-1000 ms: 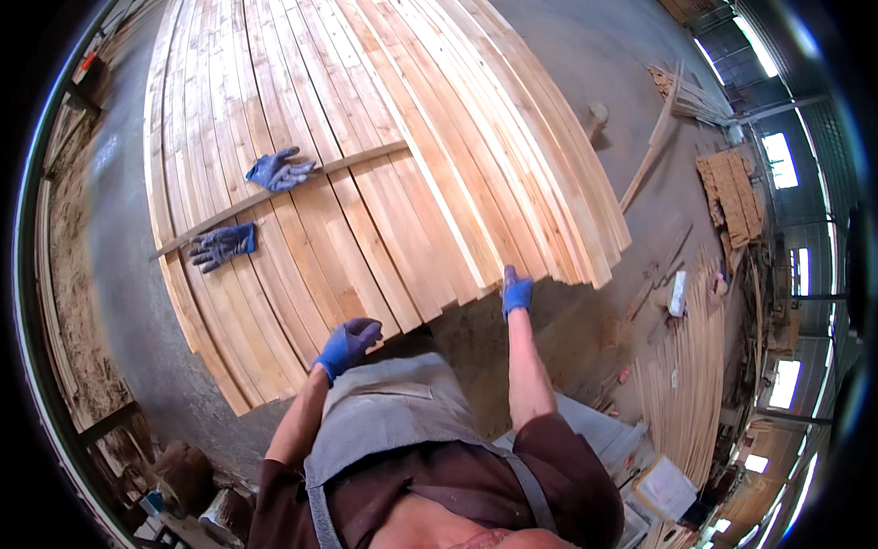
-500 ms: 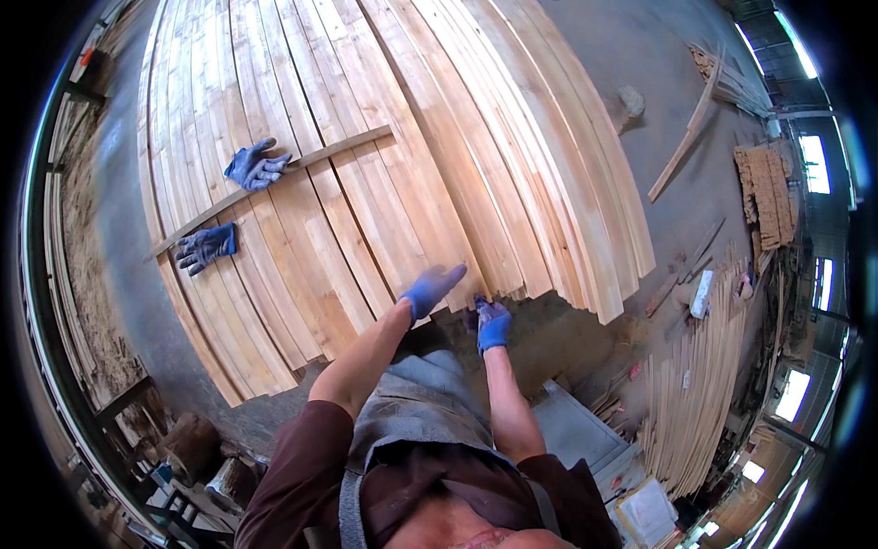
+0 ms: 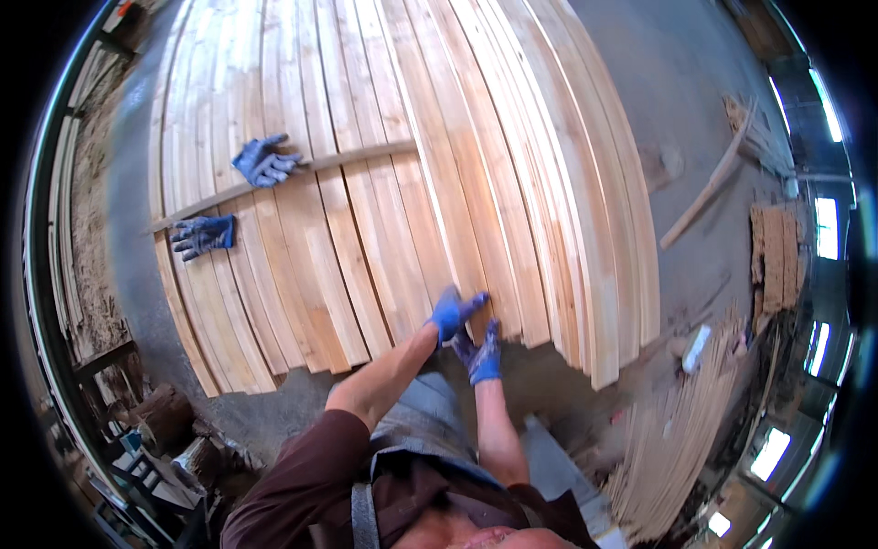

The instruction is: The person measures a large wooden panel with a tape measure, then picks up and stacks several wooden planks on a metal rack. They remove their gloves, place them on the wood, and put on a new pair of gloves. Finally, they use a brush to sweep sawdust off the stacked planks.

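Observation:
A wide stack of long pale wooden boards [image 3: 320, 302] lies before me, its uneven ends facing me. My left hand [image 3: 451, 316], in a blue glove, is on the near end of a board, fingers stretched to the right. Just below it my right hand [image 3: 480, 359], also blue-gloved, is at the board ends with thumb and a finger spread apart. The two hands nearly touch. Part of the right hand's contact with the wood is hidden.
A thin wooden strip [image 3: 366, 153] crosses the stack. Two loose blue-grey gloves lie beside it, one glove [image 3: 265, 162] beyond it and another glove [image 3: 203, 236] nearer. Thin slats [image 3: 672, 439] lie on the floor at right; logs [image 3: 165, 416] sit at lower left.
My left hand has come down onto the board end from a blurred sweep. My right hand has drawn close to it, fingers now spread. The whole view has shifted slightly.

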`<state>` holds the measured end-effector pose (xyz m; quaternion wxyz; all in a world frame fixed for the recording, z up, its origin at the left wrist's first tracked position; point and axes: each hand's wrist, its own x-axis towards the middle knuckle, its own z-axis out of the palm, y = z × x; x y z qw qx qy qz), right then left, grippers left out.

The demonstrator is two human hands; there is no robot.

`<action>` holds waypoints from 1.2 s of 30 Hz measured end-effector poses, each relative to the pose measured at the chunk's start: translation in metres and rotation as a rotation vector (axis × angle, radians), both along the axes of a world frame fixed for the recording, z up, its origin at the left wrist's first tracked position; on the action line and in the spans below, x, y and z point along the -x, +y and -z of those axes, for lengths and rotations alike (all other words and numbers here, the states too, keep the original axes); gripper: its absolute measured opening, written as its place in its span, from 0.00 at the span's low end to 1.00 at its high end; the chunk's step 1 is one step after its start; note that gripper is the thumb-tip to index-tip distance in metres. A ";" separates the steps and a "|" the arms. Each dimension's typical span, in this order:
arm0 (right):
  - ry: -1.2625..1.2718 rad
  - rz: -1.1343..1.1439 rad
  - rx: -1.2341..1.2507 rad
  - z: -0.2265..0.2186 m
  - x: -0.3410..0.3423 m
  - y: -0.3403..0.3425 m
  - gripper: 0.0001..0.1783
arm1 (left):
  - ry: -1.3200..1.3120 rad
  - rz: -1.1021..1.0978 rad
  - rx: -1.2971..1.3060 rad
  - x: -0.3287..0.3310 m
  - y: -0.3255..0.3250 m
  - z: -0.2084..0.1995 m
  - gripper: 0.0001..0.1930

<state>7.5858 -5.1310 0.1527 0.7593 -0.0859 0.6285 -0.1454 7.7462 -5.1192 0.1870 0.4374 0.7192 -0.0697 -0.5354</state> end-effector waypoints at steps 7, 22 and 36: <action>-0.081 -0.021 0.004 -0.010 -0.024 0.009 0.39 | 0.213 -0.146 0.093 -0.023 0.007 -0.011 0.36; -0.263 -0.811 0.563 -0.066 -0.168 -0.053 0.36 | 0.111 -0.207 0.207 -0.144 0.040 -0.066 0.31; -0.281 -0.887 0.802 -0.095 -0.159 -0.111 0.27 | 0.229 -0.467 0.472 -0.096 0.224 -0.096 0.25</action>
